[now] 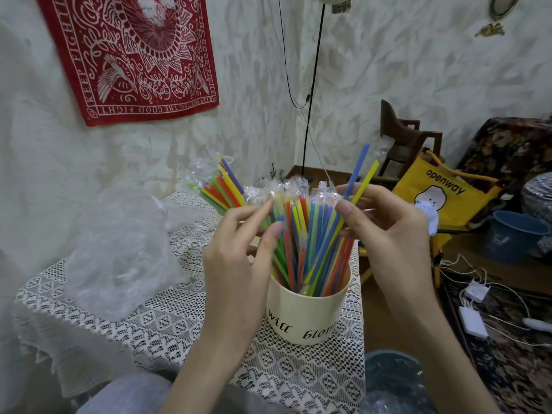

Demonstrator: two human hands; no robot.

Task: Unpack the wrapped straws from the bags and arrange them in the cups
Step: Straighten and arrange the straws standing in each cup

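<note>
Domestic living room. Indicators: lace-covered surface (167,321) below the fingers (263,213); red wall hanging (125,55) above and left of them; patterned carpet (507,354), wooden chair (403,138) and yellow tote bag (445,198) to their right.

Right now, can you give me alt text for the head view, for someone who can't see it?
Both hands work at colourful wrapped straws standing in a cream cup on a lace-covered table: the left hand touches the bunch, the right hand pinches a few. Crumpled clear bags lie to the left.
</note>
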